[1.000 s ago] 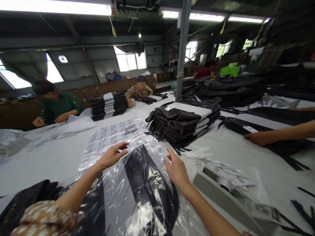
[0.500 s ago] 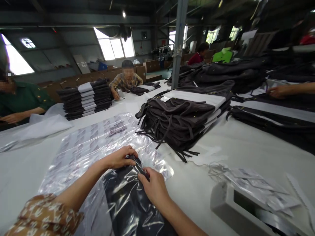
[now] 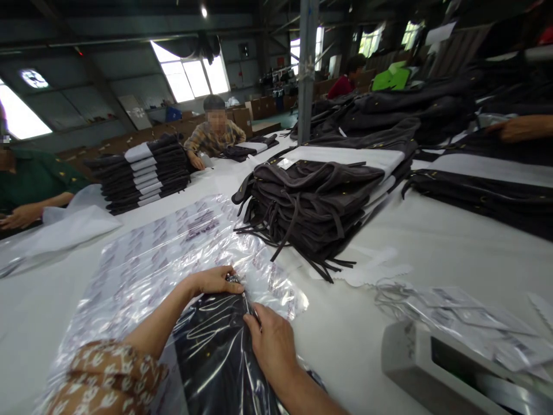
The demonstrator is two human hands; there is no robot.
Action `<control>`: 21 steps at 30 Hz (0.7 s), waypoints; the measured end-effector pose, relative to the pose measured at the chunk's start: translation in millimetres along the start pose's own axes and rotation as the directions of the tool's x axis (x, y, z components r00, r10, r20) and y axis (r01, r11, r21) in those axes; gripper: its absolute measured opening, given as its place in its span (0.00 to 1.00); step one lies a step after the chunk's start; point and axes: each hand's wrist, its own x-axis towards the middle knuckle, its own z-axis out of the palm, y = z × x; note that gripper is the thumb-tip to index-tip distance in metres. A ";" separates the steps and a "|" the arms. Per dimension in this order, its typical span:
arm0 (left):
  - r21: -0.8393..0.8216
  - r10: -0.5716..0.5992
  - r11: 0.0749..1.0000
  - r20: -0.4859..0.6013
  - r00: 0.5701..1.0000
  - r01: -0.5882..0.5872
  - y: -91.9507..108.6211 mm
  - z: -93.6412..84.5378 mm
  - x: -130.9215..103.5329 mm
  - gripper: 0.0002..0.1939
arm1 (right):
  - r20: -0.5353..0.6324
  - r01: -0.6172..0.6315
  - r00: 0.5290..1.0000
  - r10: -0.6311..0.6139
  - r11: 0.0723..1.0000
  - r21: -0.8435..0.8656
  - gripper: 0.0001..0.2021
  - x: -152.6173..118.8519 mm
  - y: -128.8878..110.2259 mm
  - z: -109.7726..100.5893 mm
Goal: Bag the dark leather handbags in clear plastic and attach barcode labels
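From where I sit, the dark garment [image 3: 207, 354] lies at the near middle of the table [image 3: 354, 328], already inside a clear bag [image 3: 250, 369], so that part looks done. My left hand [image 3: 216, 281] pinches the plastic at the bag's far end, thumb over curled fingers; my right hand [image 3: 272, 340] pinches the edge just nearer and to the right. The plastic bunches there (folded or merely gathered, I can't tell), so I judge this end unfinished. Printed plastic sheets [image 3: 159, 236] lie flat beyond it, reaching left, and a pile of dark garments [image 3: 315, 202] sits farther right with no bags I can make out, which suggests plenty left.
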 end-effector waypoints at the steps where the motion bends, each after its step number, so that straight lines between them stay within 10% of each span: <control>1: -0.020 -0.024 0.999 0.049 0.998 0.025 1.8 -5.2 1.8 0.36 | -0.003 0.004 1.000 -0.004 1.000 0.001 0.10 -0.1 0.7 0.4; 7: -0.108 -0.008 0.993 0.301 0.954 0.042 15.6 -11.6 1.4 0.24 | -0.013 0.008 1.000 -0.007 0.998 0.065 0.09 -0.6 2.8 1.8; 13: -0.316 0.131 0.948 0.273 0.953 -0.040 22.0 -7.9 -15.0 0.22 | -0.172 0.010 0.984 0.036 0.967 0.256 0.30 4.9 5.9 -2.0; 16: -0.389 0.184 0.918 0.258 0.948 -0.073 21.6 -12.9 -21.5 0.21 | -0.041 -0.073 0.995 0.096 0.918 0.390 0.36 9.9 5.1 -8.7; 21: -0.422 0.196 0.902 0.205 0.959 -0.094 18.2 -16.1 -23.5 0.21 | 0.236 -0.063 0.971 -0.042 0.905 0.421 0.14 13.9 -0.8 -21.1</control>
